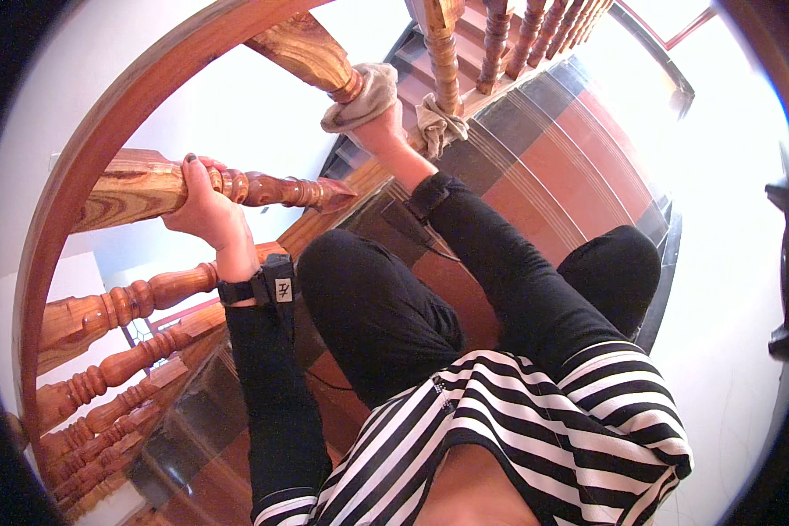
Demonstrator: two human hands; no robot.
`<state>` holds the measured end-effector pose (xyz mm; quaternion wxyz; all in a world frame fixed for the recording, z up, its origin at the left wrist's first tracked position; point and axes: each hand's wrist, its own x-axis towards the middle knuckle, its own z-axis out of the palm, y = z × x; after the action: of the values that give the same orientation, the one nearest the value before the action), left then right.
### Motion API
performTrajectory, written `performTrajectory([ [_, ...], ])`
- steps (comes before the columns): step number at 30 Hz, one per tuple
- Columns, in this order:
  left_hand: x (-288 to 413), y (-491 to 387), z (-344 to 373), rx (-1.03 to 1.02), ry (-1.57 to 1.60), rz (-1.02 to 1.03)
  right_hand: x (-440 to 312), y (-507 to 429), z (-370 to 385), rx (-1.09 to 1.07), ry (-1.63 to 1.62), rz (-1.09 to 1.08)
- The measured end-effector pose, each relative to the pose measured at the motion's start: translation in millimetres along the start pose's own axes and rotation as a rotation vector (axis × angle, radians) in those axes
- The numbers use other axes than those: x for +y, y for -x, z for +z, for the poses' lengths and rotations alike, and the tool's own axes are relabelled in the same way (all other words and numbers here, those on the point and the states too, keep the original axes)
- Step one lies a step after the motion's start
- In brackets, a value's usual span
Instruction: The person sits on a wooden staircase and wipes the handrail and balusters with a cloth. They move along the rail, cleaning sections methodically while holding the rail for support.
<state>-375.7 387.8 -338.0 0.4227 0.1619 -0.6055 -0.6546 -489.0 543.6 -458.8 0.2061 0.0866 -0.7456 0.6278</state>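
My left hand (200,214) is wrapped around a turned wooden baluster (128,191) of the stair railing, with the thumb on its near side. Ahead of it and further right, my right hand (382,131) presses a grey-beige cloth (368,98) around the narrow turned part of another baluster (306,49). Part of that hand's fingers is hidden by the cloth and the wood. A second crumpled cloth (439,125) lies at the foot of the following baluster (444,69), close to my right wrist but apart from it.
A curved wooden handrail (43,217) sweeps along the left and top. More balusters (138,296) stand at lower left and upper right. Tiled red and dark-grey steps (546,158) lie beneath my bent knees. A pale wall (723,276) runs along the right.
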Motion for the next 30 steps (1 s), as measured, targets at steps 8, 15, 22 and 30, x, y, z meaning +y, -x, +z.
performTrajectory([
  [8, 5, 4, 3, -0.033, 0.023, -0.025, 18, 15, -30, -0.04, 0.099, -0.141],
  [15, 8, 6, 3, -0.05, 0.015, -0.061, 112, 84, -95, -0.043, -1.238, 0.895],
  [22, 10, 10, 11, -0.007, -0.06, -0.002, 74, 48, -42, -0.476, -0.097, 0.092],
  [30, 7, 10, 14, 0.046, -0.07, 0.004, 69, 9, -14, -0.373, 0.038, -0.082],
])
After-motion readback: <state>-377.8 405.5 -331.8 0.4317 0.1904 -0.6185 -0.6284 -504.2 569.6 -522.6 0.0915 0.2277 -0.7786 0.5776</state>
